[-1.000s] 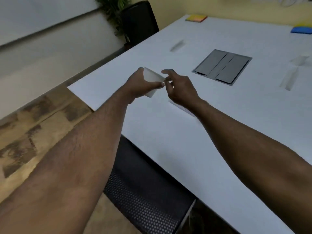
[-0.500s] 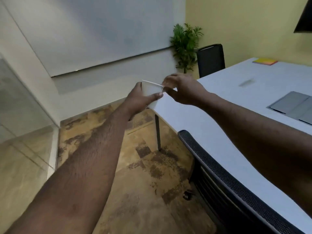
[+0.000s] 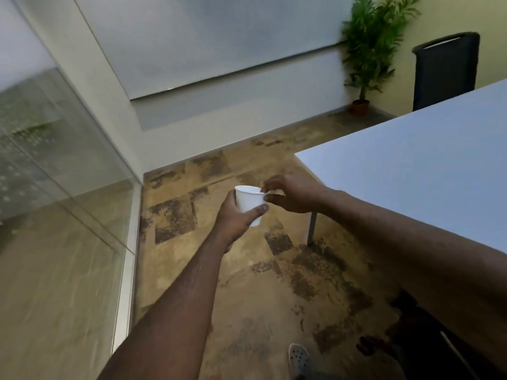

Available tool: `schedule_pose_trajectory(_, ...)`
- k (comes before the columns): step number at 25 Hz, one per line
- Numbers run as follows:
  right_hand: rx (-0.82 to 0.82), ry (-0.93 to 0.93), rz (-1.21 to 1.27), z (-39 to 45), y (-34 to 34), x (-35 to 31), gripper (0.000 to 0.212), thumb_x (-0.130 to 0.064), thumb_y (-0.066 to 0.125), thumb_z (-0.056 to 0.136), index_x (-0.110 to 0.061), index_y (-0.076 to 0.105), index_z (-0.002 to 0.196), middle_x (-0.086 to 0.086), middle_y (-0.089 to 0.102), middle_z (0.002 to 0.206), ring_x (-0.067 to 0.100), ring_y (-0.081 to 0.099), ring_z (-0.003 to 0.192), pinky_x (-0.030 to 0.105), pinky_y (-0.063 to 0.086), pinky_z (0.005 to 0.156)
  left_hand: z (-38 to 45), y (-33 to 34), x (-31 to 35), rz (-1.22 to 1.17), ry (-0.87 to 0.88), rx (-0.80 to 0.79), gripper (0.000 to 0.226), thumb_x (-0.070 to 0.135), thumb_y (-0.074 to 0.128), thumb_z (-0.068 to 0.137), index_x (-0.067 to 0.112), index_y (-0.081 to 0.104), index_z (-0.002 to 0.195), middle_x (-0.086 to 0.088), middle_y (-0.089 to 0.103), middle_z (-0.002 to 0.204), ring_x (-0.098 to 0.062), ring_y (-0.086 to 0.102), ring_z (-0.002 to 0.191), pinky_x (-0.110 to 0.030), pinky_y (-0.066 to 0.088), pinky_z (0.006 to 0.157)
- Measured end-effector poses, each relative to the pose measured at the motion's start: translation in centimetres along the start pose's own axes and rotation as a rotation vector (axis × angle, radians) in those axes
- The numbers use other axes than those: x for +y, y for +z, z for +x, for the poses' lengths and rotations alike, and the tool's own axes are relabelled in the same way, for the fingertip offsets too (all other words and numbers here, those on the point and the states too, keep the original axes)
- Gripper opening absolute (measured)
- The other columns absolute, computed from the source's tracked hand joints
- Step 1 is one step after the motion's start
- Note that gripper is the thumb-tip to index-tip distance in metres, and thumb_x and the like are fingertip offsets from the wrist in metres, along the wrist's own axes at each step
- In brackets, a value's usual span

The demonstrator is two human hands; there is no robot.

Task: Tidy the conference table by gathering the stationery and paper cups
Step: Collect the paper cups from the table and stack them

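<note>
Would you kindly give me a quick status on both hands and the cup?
Left hand wrapped around cup, upright, held over the floor beside the table. Right hand pinching its rim. Nothing in the way.

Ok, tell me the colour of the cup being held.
Plain white paper cup, no print visible, seen in the head view, held by the left hand.

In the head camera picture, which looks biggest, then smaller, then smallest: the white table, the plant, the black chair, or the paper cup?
1. white table
2. plant
3. black chair, nearly plant-sized, so that order is unsure
4. paper cup, smallest though nearest, held in the left hand
</note>
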State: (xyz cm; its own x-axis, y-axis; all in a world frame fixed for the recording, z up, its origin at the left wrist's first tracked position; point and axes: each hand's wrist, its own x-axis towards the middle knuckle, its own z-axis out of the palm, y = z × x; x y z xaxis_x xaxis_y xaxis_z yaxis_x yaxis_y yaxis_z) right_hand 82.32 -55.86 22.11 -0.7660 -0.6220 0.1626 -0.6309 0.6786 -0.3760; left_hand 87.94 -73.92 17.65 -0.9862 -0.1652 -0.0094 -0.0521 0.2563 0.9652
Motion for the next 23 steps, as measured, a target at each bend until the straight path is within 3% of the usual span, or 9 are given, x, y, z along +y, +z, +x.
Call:
schedule_pose_trajectory(5,-0.170,0.001,0.099,11.2,5.1,3.8,0.030,-0.031,0.055,0.095,-0.023,0.063,0.123,0.000,0.066,0.125,0.020,0.062,0.107,0.036,0.051,0.087,9.9,-4.1,-5.2,0.152,-0.111,0.051,0.073,0.037,0.086,0.070,0.026,0.046,0.130,0.004,0.059,0.120,-0.018,0.059,0.105,-0.037,0.055,0.081)
schedule_pose_trajectory(11,-0.236,0.025,0.107,23.6,10.0,7.8,0.035,-0.032,0.054,0.095,-0.023,0.056,0.129,0.001,0.061,0.131,0.023,0.061,0.108,0.037,0.050,0.089,21.9,-6.7,-9.5,0.184,-0.180,0.135,0.078,0.039,0.085,0.071,0.025,0.043,0.136,0.005,0.057,0.121,-0.018,0.058,0.105,-0.035,0.053,0.084)
schedule_pose_trajectory(16,-0.194,0.128,0.173,36.1,13.2,13.8,0.031,-0.031,0.051,0.097,-0.020,0.059,0.125,0.003,0.065,0.125,0.024,0.061,0.107,0.031,0.045,0.083,37.0,-8.5,-12.2,0.167,-0.181,0.019,0.076,0.034,0.082,0.075,0.025,0.041,0.137,0.006,0.057,0.124,-0.016,0.057,0.107,-0.029,0.050,0.081)
schedule_pose_trajectory(20,-0.119,0.259,0.180,45.5,13.5,18.8,0.029,-0.026,0.047,0.098,-0.017,0.059,0.122,0.007,0.065,0.120,0.028,0.061,0.106,0.039,0.051,0.086,50.1,-8.9,-12.3,0.203,-0.157,-0.117,0.075,0.035,0.082,0.075,0.025,0.040,0.136,0.005,0.057,0.123,-0.017,0.057,0.108,-0.032,0.050,0.084)
schedule_pose_trajectory(23,-0.035,0.375,0.197,51.2,12.1,23.1,0.022,-0.022,0.044,0.097,-0.012,0.060,0.110,0.010,0.064,0.114,0.030,0.060,0.102,0.041,0.050,0.081,59.4,-7.4,-10.7,0.277,-0.114,-0.217,0.063,0.036,0.082,0.073,0.030,0.043,0.123,0.005,0.059,0.119,-0.017,0.058,0.104,-0.033,0.050,0.079)
